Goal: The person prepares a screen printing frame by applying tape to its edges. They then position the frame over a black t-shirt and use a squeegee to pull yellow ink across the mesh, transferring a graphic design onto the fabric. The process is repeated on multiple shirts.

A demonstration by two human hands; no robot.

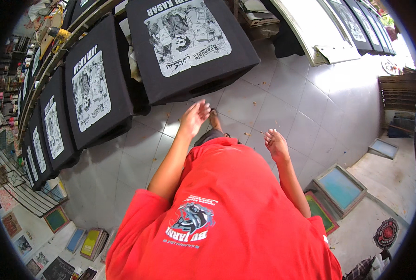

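- Two bare hands out in front of the wearer's red shirt (250, 200), both over the floor.
- Left hand (195, 119): half open, fingers together and slightly bent, holding nothing that shows. Nearest thing is the big black shirt, fingertips just off its near edge.
- Right hand (276, 143): half open, fingers loosely curled, also visibly empty. Sits lower in view, well apart from the black shirts.
- One foot (215, 120) shows just past the left hand.
- Grey tile floor (282, 93) under all that, small brown bits scattered, bright glare toward the right.
- Big black shirt (189, 42): stretched flat on a board ahead of the left hand, white-and-grey print facing up, upside down from the wearer's side.
- More black shirts (91, 88) with matching prints run down the left in a row, each on its own board.
- White panel (310, 28) right of the big one; further printed shirts (357, 28) beyond it.
- Right side: blue-mesh frame (340, 190) leaning near the wall, green frame (321, 212) partly behind it.
- Lower left: yellow frame (92, 241) by the wall; metal grille (14, 168) above it.
- Far right: slatted wood rack (399, 95).
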